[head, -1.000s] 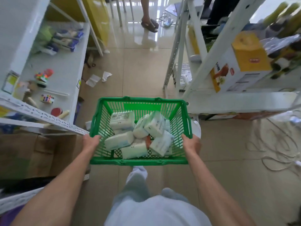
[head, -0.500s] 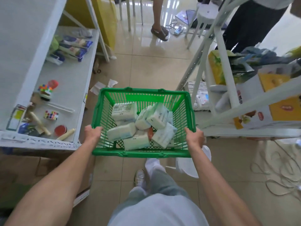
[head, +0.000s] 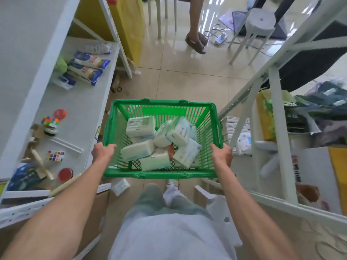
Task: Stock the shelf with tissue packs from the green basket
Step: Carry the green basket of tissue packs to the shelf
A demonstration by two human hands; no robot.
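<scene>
The white shelf (head: 80, 109) is standing just left of the green basket (head: 159, 174). The left hand (head: 102, 150) is gripping the basket's left rim, tissue packs (head: 138, 152) are lying jumbled inside it, and the right hand (head: 222, 153) is gripping its right rim.

Print on the tissue packs (head: 140, 126) is too small to read. An orange item (head: 171, 151) lies mostly buried among them in the green basket (head: 161, 103). The top edge cuts off a bystander's leg (head: 194, 19).

Pale shirt (head: 169, 239), grey-green trousers (head: 150, 198), white shoe (head: 171, 185) (one visible)
</scene>
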